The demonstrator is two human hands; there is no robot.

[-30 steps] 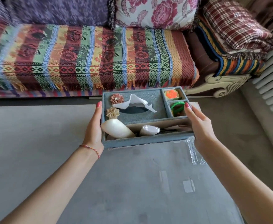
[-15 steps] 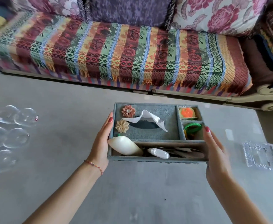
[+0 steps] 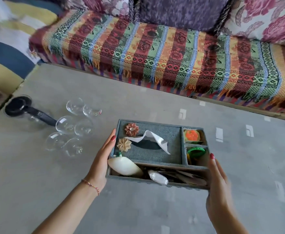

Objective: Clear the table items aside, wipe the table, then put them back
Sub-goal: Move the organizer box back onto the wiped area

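A grey fabric tissue box organiser [image 3: 157, 153] is over the middle of the grey table [image 3: 37, 191], held at both ends. My left hand [image 3: 101, 164] grips its left end with the thumb along the top edge. My right hand [image 3: 219, 186] grips the right end the same way. A white tissue [image 3: 148, 138] sticks out of the slot beside two fabric flowers [image 3: 131, 129]. The side compartments hold an orange item [image 3: 191, 135] and a green ring [image 3: 196, 152]. In the front tray lie a white shell-like piece [image 3: 124, 166] and a small white packet [image 3: 157, 178].
Several clear glass cups [image 3: 70, 129] stand grouped on the table's left, a glass jug with a black lid and handle [image 3: 18, 105] beyond them near the corner. A sofa with a striped woven cover [image 3: 172, 53] and cushions runs along the far edge.
Both hands have carried the organiser leftward across the table. The glass tray at the right has left the view, and the cups and jug have come in on the left.
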